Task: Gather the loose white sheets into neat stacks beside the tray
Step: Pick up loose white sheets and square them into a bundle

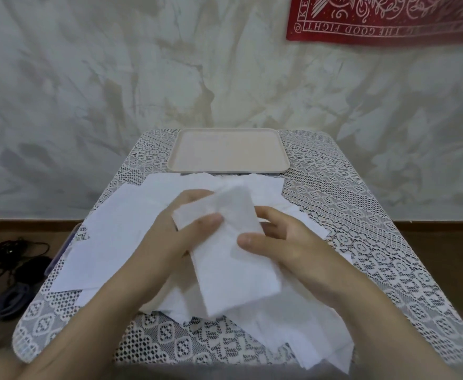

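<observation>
Both hands meet over the middle of the surface (383, 270), each holding the same white sheet (233, 270), which is lifted clear of the heap and slanted with its far end toward the tray (229, 152). The left hand (170, 237) takes the sheet's upper left corner. Its grip is a pinch, thumb flat on top and fingers tucked underneath, which looks meant to anchor that end. The right hand (293, 242) has its grip pinching the opposite long edge, thumb on the face and fingers curled behind. This is probably so the edge can be drawn straight and the sheet squared before it is laid down. Beneath and around them the loose white sheets (109, 237) lie overlapping at all angles, from right by the tray's near rim down to the near edge of the surface, where some hang past it. The tray sits at the far end by the wall, with bare lace cloth (320, 160) on either side of it, the natural room for stacks. No squared pile shows there, so I judge the gathering to be at an early stage. The openwork lace could snag thin paper dragged across it, so lifting each sheet seems the safer way.
</observation>
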Demonstrator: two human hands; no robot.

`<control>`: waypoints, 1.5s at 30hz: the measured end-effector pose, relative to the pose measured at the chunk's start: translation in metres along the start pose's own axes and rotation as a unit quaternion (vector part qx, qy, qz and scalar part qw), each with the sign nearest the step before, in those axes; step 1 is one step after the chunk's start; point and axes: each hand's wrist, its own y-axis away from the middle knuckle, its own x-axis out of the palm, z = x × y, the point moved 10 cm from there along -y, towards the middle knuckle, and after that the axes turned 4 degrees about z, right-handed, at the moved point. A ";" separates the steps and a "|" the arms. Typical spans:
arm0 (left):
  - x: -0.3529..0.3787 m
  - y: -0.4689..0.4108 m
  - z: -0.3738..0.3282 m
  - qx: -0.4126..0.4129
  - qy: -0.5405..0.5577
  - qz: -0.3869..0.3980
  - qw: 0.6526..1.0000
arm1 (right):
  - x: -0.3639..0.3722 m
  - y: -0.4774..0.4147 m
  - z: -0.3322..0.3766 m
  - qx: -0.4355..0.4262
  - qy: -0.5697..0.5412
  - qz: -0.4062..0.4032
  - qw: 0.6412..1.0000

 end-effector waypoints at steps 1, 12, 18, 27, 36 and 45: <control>0.003 0.002 0.003 -0.007 -0.023 0.004 1.000 | 0.004 0.001 -0.002 0.007 0.015 0.005 1.000; 0.030 0.015 0.003 -0.007 -0.061 -0.038 0.997 | 0.015 -0.001 -0.005 -0.042 0.056 -0.123 0.990; 0.031 0.019 0.003 -0.026 -0.039 -0.034 0.998 | 0.002 0.002 -0.009 -0.035 0.048 -0.196 0.979; 0.042 0.020 0.010 -0.027 -0.075 -0.023 0.997 | -0.008 0.016 0.005 -0.034 0.204 -0.236 0.950; 0.010 0.010 0.014 -0.072 -0.057 -0.060 0.994 | -0.072 0.027 -0.007 0.031 0.289 -0.232 0.928; 0.006 0.004 0.024 -0.072 -0.056 -0.072 0.993 | -0.119 0.041 -0.027 0.124 0.341 -0.285 0.887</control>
